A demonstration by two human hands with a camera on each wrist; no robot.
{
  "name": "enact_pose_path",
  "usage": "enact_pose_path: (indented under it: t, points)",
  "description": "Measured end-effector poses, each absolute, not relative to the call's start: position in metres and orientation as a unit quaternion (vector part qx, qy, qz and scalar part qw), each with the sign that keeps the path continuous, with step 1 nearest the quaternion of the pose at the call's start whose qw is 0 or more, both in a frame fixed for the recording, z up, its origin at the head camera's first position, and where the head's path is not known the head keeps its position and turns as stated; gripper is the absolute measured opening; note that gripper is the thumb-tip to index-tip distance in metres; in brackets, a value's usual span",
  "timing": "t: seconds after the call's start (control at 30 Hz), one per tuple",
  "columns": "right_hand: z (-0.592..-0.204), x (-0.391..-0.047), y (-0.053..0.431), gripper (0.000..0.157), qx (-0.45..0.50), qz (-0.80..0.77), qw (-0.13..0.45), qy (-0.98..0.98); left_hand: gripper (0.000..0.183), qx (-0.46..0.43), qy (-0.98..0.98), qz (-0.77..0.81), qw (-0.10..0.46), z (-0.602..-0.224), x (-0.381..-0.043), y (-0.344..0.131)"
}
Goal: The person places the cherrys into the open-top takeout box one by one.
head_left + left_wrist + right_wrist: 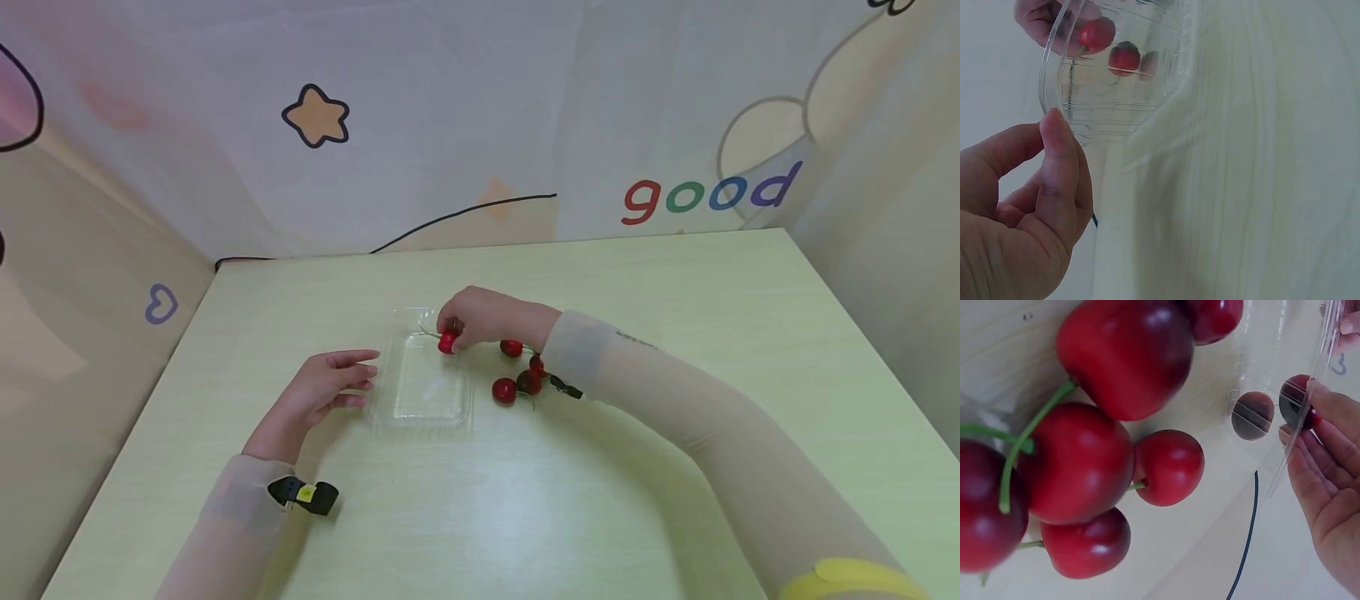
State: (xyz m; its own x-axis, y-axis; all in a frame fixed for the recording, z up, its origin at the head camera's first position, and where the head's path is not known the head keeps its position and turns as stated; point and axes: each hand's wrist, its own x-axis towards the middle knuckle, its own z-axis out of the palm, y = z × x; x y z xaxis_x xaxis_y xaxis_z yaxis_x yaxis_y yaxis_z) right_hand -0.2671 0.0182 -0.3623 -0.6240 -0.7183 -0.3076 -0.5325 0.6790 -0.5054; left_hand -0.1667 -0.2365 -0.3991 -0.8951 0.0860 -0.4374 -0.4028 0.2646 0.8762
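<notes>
My right hand (480,317) pinches a red cherry (447,342) with a green stem, over the right side of a clear plastic box (397,421). In the right wrist view the fingertips (1319,394) hold this cherry beside the transparent wall. My left hand (330,387) is at the box's left side, its fingers loosely extended and holding nothing. In the left wrist view a fingertip (1054,119) lies right at the box's rim. Through the plastic there, the held cherry (1096,34) shows near the right hand.
Several more cherries with green stems lie on the pale wooden table to the right of the box, such as one cherry (504,391) at the front. My right forearm (675,400) extends past them. Behind the table (637,467) hangs a printed cloth (465,100).
</notes>
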Motion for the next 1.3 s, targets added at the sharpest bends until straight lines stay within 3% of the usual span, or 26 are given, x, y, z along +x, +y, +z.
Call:
enact_pose_path:
  t: [0.8,1.3]
  points:
    - [-0.368,-0.265,0.006,0.013,-0.370,-0.105,0.255,0.887,0.050,-0.101,0.773,0.593,0.201,-0.398,-0.166,-0.232]
    - [-0.365,-0.259,0.002,0.020,-0.375,-0.071,0.244,0.892,0.048,-0.107,0.779,0.584,0.200,-0.397,-0.166,-0.232]
